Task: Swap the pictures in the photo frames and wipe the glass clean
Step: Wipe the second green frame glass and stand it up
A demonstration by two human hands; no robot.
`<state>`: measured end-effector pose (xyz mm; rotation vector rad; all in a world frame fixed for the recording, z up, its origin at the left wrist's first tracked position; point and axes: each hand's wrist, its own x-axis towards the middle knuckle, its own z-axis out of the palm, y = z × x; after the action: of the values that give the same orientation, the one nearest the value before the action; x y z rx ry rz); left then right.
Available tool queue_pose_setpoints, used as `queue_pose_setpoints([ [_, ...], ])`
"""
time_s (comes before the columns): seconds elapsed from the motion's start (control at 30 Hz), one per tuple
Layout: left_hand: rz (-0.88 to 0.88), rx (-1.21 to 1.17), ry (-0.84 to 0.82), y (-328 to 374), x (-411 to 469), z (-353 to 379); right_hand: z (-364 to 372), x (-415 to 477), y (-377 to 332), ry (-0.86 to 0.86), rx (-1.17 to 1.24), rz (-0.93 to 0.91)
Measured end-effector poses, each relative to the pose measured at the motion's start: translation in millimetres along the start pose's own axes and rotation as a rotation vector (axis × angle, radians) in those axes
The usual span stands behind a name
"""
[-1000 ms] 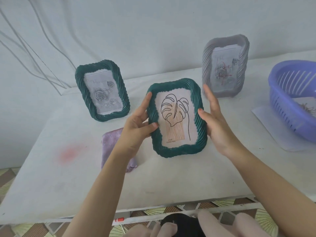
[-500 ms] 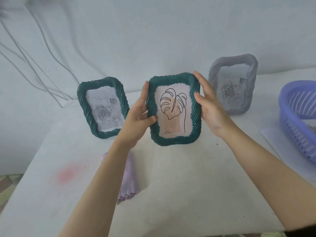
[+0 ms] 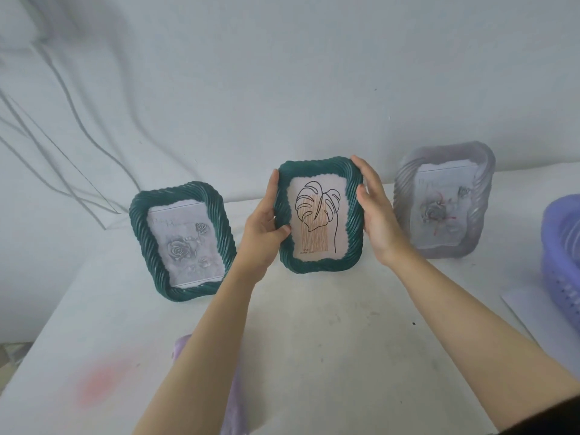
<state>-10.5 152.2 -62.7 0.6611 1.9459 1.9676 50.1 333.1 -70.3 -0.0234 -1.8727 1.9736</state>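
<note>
Left grip [image 3: 263,233] pinches the L edge of the green leaf-print frame [image 3: 318,215]: thumb across the front rim, fingers up along the side & behind. Right grip [image 3: 376,215] clasps the R edge, thumb on the front rim, fingers reaching to the top corner. Frame is upright, facing the person, toward the back of the bench [image 3: 314,340]; bottom edge is at the surface, can't tell if it's resting. To its L, apart, a 2nd green frame [image 3: 183,243] w/ a grey rose print stands leaning back. To its R, just past the right grip, a grey frame [image 3: 442,199], also w/ a rose print. Lilac cloth [image 3: 233,403] lies near the front edge, partly under the L forearm. Purple basket [image 3: 561,246] at far R, white sheet [image 3: 518,306] at its foot.
</note>
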Motion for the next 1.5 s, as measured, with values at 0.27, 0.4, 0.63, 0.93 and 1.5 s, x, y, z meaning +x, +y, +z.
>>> queue_pose_setpoints([
  [0.27,0.049,0.022,0.019,-8,-10,5,3,-12,-5,0.002,-0.093,-0.033],
  [0.4,0.043,0.101,0.065,-7,-13,11,0,-20,-10,-0.037,-0.254,-0.019],
  [0.63,0.325,0.612,0.247,3,-39,64,-35,-66,-26,0.066,-0.427,-0.127],
  [0.93,0.293,0.393,-0.064,-5,-31,151,-109,-73,-18,0.598,-0.565,-0.108],
  [1.5,-0.023,0.126,0.037,0,-65,142,-108,-124,-51,0.438,-0.086,0.119],
])
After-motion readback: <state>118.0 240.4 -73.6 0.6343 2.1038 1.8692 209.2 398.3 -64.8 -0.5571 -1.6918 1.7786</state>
